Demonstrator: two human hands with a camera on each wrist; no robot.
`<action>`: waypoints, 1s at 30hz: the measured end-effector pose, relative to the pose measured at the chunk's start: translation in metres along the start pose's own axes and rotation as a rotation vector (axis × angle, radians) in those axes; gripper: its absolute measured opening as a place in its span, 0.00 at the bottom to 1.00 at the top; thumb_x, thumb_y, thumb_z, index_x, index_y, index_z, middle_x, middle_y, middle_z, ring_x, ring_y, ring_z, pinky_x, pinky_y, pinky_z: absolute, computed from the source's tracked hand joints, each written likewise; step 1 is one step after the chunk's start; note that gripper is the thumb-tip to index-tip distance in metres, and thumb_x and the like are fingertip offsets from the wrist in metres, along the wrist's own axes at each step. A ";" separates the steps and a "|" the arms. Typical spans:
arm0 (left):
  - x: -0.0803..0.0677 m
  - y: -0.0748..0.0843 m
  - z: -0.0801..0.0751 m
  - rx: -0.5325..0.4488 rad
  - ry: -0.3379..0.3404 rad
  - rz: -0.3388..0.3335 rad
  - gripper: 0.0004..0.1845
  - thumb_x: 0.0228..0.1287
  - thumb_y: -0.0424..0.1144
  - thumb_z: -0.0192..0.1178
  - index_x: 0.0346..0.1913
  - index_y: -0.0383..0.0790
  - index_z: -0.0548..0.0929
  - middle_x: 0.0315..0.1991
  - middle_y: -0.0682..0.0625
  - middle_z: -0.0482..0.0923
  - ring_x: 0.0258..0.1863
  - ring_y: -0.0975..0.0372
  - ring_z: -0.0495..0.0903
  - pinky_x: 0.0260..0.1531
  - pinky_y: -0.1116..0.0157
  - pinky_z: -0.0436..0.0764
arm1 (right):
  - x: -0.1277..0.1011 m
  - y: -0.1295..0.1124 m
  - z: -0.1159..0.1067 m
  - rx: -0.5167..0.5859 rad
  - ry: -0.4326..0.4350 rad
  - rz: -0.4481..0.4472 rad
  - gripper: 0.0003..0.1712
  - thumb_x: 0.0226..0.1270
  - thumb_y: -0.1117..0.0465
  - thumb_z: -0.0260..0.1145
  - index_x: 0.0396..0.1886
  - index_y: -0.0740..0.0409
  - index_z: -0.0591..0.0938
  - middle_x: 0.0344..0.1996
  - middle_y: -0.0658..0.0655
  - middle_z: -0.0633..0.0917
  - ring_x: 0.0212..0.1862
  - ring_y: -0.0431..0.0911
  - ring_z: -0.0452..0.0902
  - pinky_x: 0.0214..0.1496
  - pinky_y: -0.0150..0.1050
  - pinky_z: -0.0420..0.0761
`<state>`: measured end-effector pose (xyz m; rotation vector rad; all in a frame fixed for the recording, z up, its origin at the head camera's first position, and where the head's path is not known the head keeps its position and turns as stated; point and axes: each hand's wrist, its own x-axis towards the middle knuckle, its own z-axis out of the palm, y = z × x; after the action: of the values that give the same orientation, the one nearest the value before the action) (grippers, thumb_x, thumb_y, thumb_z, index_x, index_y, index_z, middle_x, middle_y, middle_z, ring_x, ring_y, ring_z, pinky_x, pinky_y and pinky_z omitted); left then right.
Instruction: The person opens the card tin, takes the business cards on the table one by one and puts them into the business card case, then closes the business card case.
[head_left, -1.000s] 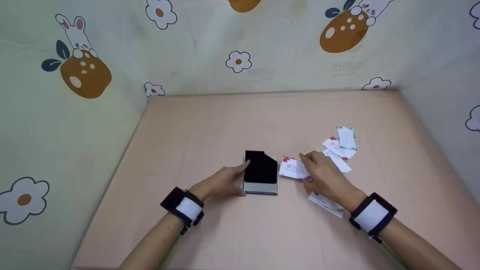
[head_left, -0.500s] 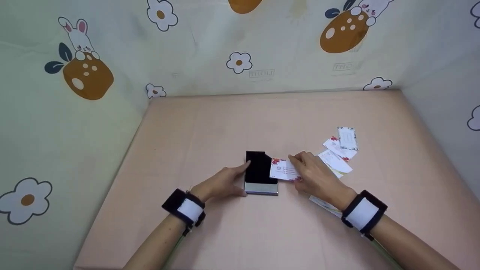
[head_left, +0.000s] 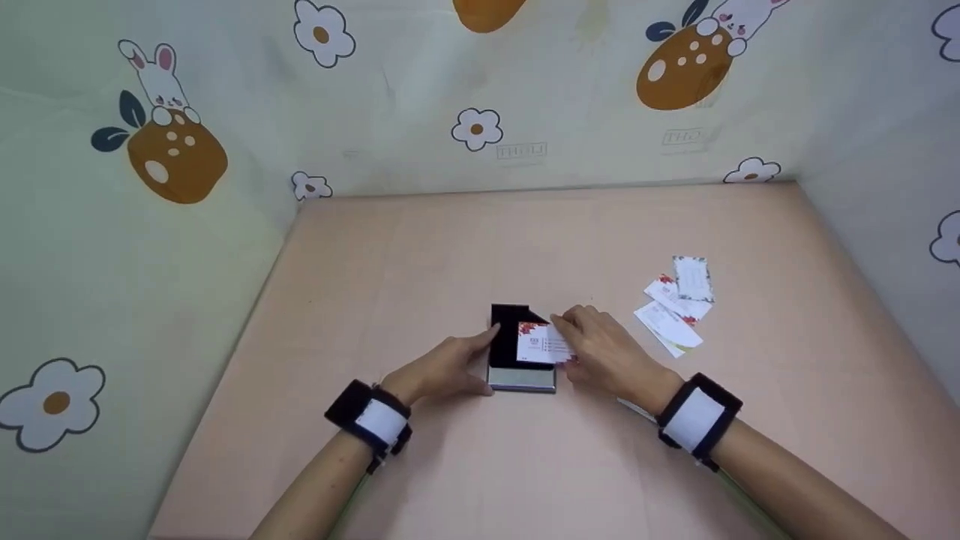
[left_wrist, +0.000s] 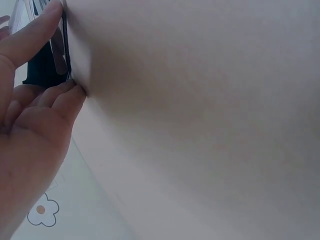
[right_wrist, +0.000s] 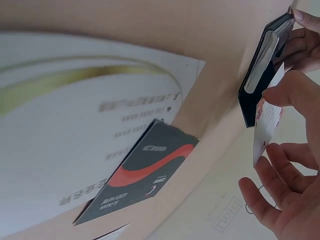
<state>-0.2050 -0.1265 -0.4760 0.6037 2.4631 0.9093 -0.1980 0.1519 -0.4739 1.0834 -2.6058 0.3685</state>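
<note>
Between the hands, one card (head_left: 546, 346) sits partly over the open black case (head_left: 520, 346). Right hand (head_left: 604, 356) pinches its right edge; left hand (head_left: 442, 367) clamps the case's left side. Card looks light, thin and bendy, so best gripped by an edge. Loose cards (head_left: 677, 300) lie right of the right hand: about four there, one more under that wrist.

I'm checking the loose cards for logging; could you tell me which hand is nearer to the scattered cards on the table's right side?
Right. The right hand pinches a card over the black holder, beside the scattered cards. The left hand grips the holder's far side.
</note>
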 end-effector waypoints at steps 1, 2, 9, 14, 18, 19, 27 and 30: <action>0.000 0.000 0.000 -0.002 -0.001 -0.005 0.53 0.56 0.35 0.74 0.80 0.44 0.52 0.79 0.43 0.55 0.79 0.52 0.56 0.78 0.55 0.60 | 0.002 -0.001 0.001 0.001 -0.008 -0.001 0.38 0.49 0.64 0.79 0.62 0.70 0.78 0.49 0.63 0.81 0.48 0.52 0.78 0.47 0.45 0.83; 0.000 -0.001 0.001 -0.002 -0.004 -0.011 0.53 0.56 0.35 0.74 0.80 0.44 0.52 0.79 0.43 0.55 0.79 0.52 0.56 0.78 0.55 0.60 | 0.004 -0.003 0.002 0.002 -0.017 -0.001 0.38 0.50 0.63 0.79 0.63 0.70 0.78 0.49 0.63 0.81 0.48 0.52 0.78 0.47 0.44 0.83; 0.000 -0.001 0.001 -0.016 -0.009 -0.035 0.54 0.57 0.35 0.73 0.80 0.47 0.50 0.79 0.44 0.54 0.79 0.53 0.55 0.78 0.56 0.58 | 0.019 -0.010 0.007 -0.004 -0.027 -0.011 0.37 0.52 0.62 0.79 0.62 0.68 0.78 0.48 0.63 0.82 0.47 0.51 0.79 0.48 0.43 0.85; 0.000 0.000 0.001 -0.016 -0.011 -0.042 0.54 0.57 0.36 0.73 0.80 0.45 0.50 0.79 0.43 0.54 0.79 0.53 0.55 0.78 0.56 0.59 | 0.025 -0.014 0.009 -0.003 -0.070 -0.003 0.39 0.51 0.65 0.76 0.65 0.69 0.77 0.50 0.63 0.82 0.48 0.52 0.79 0.49 0.44 0.84; 0.000 0.000 0.001 -0.018 -0.010 -0.050 0.54 0.57 0.36 0.73 0.80 0.43 0.49 0.79 0.43 0.53 0.79 0.53 0.55 0.78 0.56 0.59 | 0.026 -0.015 0.010 0.010 -0.093 0.007 0.39 0.52 0.65 0.76 0.66 0.68 0.76 0.51 0.64 0.81 0.49 0.52 0.78 0.51 0.44 0.84; 0.000 0.000 0.001 -0.019 -0.008 -0.048 0.54 0.57 0.36 0.73 0.80 0.43 0.49 0.79 0.43 0.53 0.79 0.53 0.55 0.78 0.56 0.59 | 0.026 -0.016 0.010 0.011 -0.094 0.005 0.38 0.52 0.65 0.76 0.65 0.68 0.76 0.51 0.64 0.81 0.50 0.52 0.78 0.52 0.44 0.84; -0.001 -0.003 0.002 -0.030 0.000 -0.020 0.55 0.57 0.36 0.73 0.80 0.44 0.48 0.79 0.43 0.53 0.79 0.53 0.55 0.78 0.56 0.59 | 0.028 -0.015 0.015 0.048 -0.093 0.018 0.35 0.51 0.62 0.77 0.60 0.67 0.79 0.48 0.62 0.83 0.47 0.51 0.79 0.50 0.44 0.83; -0.001 -0.003 0.002 -0.030 0.001 -0.017 0.55 0.57 0.36 0.73 0.80 0.43 0.48 0.79 0.43 0.53 0.79 0.53 0.56 0.78 0.57 0.59 | 0.028 -0.015 0.017 0.071 -0.105 0.033 0.35 0.51 0.61 0.78 0.60 0.66 0.79 0.47 0.62 0.83 0.47 0.51 0.79 0.50 0.44 0.84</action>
<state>-0.2039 -0.1278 -0.4787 0.5711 2.4476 0.9378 -0.2089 0.1178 -0.4773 1.1118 -2.7247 0.4260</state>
